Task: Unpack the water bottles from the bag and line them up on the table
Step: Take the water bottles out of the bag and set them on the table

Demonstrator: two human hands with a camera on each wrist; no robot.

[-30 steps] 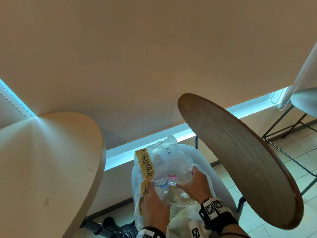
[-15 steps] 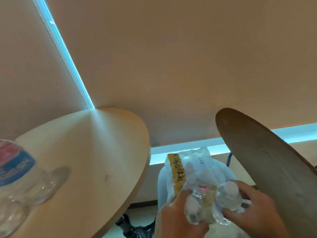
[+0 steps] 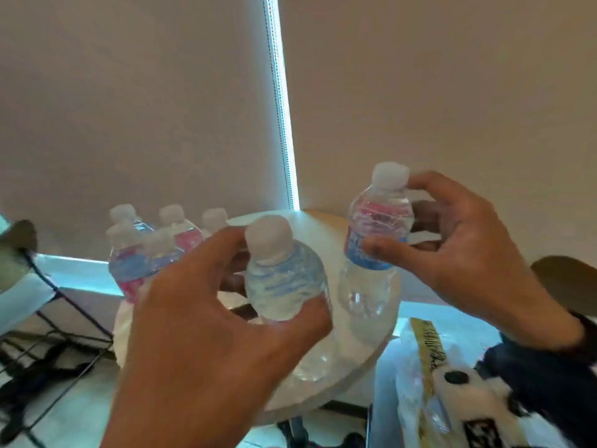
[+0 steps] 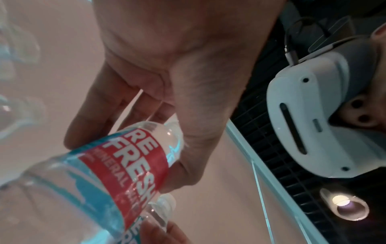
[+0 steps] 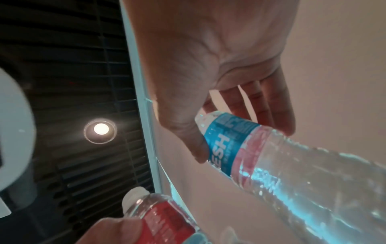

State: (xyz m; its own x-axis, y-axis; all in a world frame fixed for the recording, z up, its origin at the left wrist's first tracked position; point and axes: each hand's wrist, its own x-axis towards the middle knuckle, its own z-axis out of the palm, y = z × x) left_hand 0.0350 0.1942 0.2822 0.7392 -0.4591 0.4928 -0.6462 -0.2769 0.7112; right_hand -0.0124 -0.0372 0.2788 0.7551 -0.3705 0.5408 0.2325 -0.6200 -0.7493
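Observation:
My left hand (image 3: 277, 273) grips a clear water bottle (image 3: 284, 286) with a white cap near its shoulder, held over the round light table (image 3: 323, 231). My right hand (image 3: 392, 215) pinches a second bottle (image 3: 371, 286) by its neck and blue-and-pink label, upright, further right over the table. Whether either base touches the top I cannot tell. Several more bottles (image 3: 129, 263) stand grouped at the table's back left. The clear plastic bag (image 3: 420, 367) with a yellow strip lies at lower right. In the wrist views my left hand (image 4: 133, 140) and right hand (image 5: 244, 142) curl round their labelled bottles (image 4: 125, 165) (image 5: 271, 156).
A black wire-frame stand (image 3: 64, 318) is left of the table, low down. A dark round wooden table (image 3: 568, 279) shows at the right edge. Beige roller blinds hang behind, with a bright gap (image 3: 281, 108) between them.
Both hands were down at the bag taking hold of bottles. They have risen and swung left, each with one bottle, over the light table. The view has turned left too.

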